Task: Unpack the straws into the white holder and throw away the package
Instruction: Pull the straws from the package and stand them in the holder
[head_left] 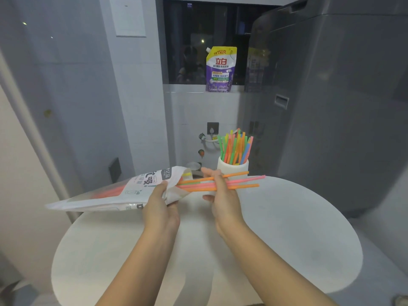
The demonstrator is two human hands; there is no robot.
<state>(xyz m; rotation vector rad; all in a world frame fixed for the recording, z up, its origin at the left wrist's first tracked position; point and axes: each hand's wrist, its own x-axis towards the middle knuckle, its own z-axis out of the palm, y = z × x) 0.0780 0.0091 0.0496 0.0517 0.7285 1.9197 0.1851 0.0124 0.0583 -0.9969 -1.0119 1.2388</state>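
My left hand (160,205) grips the open mouth of a white plastic straw package (114,193), held sideways above the table with more straws showing through it. My right hand (221,198) is closed around a small bunch of orange, pink and green straws (240,181), lying level and half drawn out of the package's mouth. Just behind that hand stands the white holder (234,167) at the table's far edge, packed with several upright coloured straws (235,146).
A round white table (287,228) lies under both arms. A large grey appliance (331,107) rises at the right. A purple detergent pouch (220,69) stands on the window ledge behind. Wall tap fittings (205,140) sit behind the holder.
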